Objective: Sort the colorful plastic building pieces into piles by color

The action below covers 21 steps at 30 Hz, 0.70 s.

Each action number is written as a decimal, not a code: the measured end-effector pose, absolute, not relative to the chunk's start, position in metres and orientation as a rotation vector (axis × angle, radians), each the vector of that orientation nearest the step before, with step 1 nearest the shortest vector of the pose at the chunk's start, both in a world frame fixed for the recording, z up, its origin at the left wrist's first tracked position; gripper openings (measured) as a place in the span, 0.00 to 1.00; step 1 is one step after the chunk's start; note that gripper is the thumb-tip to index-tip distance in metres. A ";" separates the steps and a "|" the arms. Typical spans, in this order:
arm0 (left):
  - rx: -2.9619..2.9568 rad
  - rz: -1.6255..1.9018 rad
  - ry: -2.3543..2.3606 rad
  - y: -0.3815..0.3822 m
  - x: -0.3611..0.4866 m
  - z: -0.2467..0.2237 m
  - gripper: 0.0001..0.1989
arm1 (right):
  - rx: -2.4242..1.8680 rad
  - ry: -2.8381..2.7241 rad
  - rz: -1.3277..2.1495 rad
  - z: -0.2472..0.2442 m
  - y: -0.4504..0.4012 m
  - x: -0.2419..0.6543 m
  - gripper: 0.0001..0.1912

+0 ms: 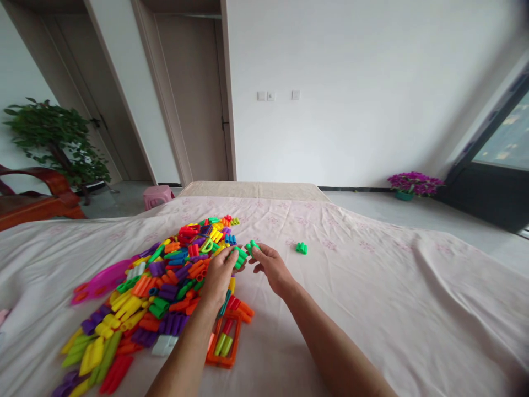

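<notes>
My left hand [222, 270] is closed on a green plastic building block [240, 257] made of joined tubes. A second green block [250, 246] is pinched between the thumb and fingers of my right hand [270, 266]. The two blocks are held close together; whether they touch I cannot tell. Right of my hands, a lone green block [301, 248] lies on the cloth. Under and left of my left hand spreads a large pile of coloured tube blocks [165, 286] in red, orange, yellow, purple, blue, green and white.
A pale flowered cloth [372, 309] covers the broad surface. An orange rectangular frame [223, 342] lies near my left forearm, and a magenta plastic piece [103, 281] at the pile's left edge. Beyond are a pink stool [158, 196], a wooden chair [41, 198] and potted purple flowers [415, 183].
</notes>
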State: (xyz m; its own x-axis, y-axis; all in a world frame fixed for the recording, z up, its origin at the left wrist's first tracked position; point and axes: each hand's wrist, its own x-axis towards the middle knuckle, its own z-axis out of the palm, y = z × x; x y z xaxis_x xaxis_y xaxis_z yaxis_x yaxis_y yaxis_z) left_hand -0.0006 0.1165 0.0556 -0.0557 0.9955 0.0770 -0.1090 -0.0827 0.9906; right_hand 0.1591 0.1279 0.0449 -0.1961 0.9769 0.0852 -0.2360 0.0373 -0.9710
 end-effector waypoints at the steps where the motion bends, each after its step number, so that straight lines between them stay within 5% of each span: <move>1: 1.231 1.342 1.154 0.117 0.001 0.053 0.22 | -0.891 -1.224 1.449 0.047 0.126 0.158 0.21; 7: 1.535 1.329 1.329 0.118 0.005 0.037 0.22 | -0.918 -1.289 1.539 0.050 0.120 0.153 0.19; 14: 1.473 1.361 1.282 0.114 0.017 0.031 0.24 | -1.141 -1.431 1.235 0.047 0.121 0.153 0.08; 21: 1.255 1.445 1.190 0.110 0.024 0.029 0.26 | -1.182 -1.729 0.694 0.063 0.107 0.154 0.09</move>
State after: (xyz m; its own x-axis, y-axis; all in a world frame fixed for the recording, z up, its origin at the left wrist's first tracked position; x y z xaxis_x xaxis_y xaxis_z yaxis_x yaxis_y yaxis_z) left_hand 0.0239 0.1102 0.0292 -0.1251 0.9769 0.1731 -0.0178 -0.1767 0.9841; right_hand 0.1536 0.1070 0.0630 -0.1365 0.9221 0.3621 0.4160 0.3851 -0.8238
